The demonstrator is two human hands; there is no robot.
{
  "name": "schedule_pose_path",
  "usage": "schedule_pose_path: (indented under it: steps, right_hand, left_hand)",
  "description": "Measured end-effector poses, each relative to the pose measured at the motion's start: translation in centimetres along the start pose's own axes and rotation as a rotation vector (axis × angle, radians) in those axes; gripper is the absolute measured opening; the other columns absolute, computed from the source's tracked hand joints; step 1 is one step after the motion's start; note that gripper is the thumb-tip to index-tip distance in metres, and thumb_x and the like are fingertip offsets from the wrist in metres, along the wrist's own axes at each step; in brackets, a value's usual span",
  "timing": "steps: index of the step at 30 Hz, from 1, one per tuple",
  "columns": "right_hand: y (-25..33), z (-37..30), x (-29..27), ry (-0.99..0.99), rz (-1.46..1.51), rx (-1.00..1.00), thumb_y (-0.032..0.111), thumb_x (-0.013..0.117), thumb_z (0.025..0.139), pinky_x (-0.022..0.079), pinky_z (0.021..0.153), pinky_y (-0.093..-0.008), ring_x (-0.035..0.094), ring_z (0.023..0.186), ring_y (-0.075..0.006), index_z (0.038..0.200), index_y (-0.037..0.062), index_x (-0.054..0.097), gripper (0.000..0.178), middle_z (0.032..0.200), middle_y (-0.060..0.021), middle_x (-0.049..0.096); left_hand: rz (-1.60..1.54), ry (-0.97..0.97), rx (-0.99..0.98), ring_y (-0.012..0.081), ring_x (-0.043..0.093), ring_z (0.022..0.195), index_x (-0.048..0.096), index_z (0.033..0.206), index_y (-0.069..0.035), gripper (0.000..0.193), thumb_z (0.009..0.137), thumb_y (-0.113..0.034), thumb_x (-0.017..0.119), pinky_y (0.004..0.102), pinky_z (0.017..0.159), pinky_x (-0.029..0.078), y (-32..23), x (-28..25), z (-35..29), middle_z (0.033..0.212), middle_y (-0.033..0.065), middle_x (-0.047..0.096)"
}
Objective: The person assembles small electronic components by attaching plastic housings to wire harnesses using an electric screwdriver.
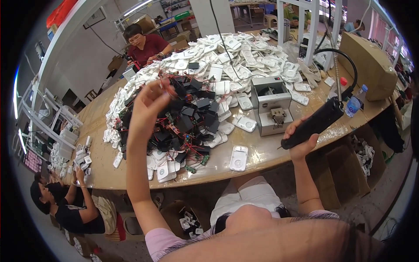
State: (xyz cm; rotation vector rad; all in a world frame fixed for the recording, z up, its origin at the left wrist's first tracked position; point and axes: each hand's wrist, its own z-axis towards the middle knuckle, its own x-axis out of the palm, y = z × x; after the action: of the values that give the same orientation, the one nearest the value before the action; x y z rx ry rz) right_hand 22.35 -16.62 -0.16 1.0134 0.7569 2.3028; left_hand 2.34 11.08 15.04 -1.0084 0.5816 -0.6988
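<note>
My left hand [152,99] is raised over the pile of black battery packs [185,122] with red wires and small green circuit boards. Its fingers are pinched on a dark piece with red wires [176,88], too blurred to tell exactly. My right hand [301,142] is wrapped round a black electric screwdriver [316,122], its bit pointing to the lower left. Just left of that hand stands a silver screw feeder [271,107]. One white plastic casing [238,158] lies by itself at the table's near edge, between my hands.
White casings [248,52] are heaped behind and around the black pile. A water bottle [355,102] and a large carton [369,65] stand at the right. One co-worker [146,48] sits across the table [214,168], others at the left. Boxes [345,170] sit below.
</note>
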Motion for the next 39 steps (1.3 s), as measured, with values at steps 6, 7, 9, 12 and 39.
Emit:
schedule_pose_path:
  steps: [6,7,9,12,39]
  right_hand:
    - [-0.8,-1.3,2.4,0.008,0.073,0.081,0.072,0.047,0.076,0.041,0.050,-0.0262,0.046,0.055,-0.0153,0.103,0.0089,0.037,0.070,0.066,-0.0060,0.045]
    - [-1.1,-1.4,2.7,0.002,0.070,0.101,0.072,0.046,0.077,0.041,0.050,-0.0259,0.046,0.055,-0.0151,0.103,0.0088,0.037,0.069,0.065,-0.0057,0.045]
    - [-2.2,-1.8,3.1,-0.021,0.078,0.161,0.073,0.044,0.077,0.041,0.049,-0.0253,0.047,0.054,-0.0142,0.102,0.0087,0.036,0.069,0.064,-0.0051,0.045]
    - [-3.7,-2.2,3.7,-0.044,0.066,0.211,0.072,0.044,0.078,0.041,0.048,-0.0252,0.047,0.052,-0.0141,0.102,0.0079,0.036,0.068,0.063,-0.0053,0.045]
    - [-7.1,-1.0,6.1,-0.003,0.040,0.085,0.069,0.053,0.076,0.043,0.048,-0.0256,0.050,0.054,-0.0152,0.102,0.0032,0.038,0.072,0.064,-0.0083,0.049]
  left_hand:
    - [-0.011,0.423,-0.202,0.0074,0.060,0.084,0.051,0.091,-0.005,0.023,0.077,0.000,0.069,0.0192,0.069,0.046,7.9,7.2,-9.1,0.094,0.0061,0.065]
    - [-0.087,0.445,-0.277,0.0075,0.060,0.085,0.050,0.090,-0.005,0.024,0.076,0.000,0.070,0.0196,0.070,0.046,9.4,8.5,-9.7,0.094,0.0059,0.065]
    - [-0.168,0.470,-0.357,0.0076,0.060,0.085,0.050,0.089,-0.005,0.025,0.076,0.000,0.070,0.0200,0.070,0.046,12.2,9.9,-10.1,0.095,0.0056,0.065]
    - [-0.208,0.454,-0.462,0.0085,0.060,0.087,0.050,0.091,-0.004,0.025,0.076,0.001,0.069,0.0224,0.074,0.046,16.0,10.9,-9.2,0.096,0.0055,0.065]
    - [0.561,0.097,0.125,0.0243,0.053,0.079,0.064,0.085,-0.010,0.017,0.070,-0.005,0.070,0.0352,0.077,0.037,16.6,13.6,-9.6,0.078,0.0057,0.053]
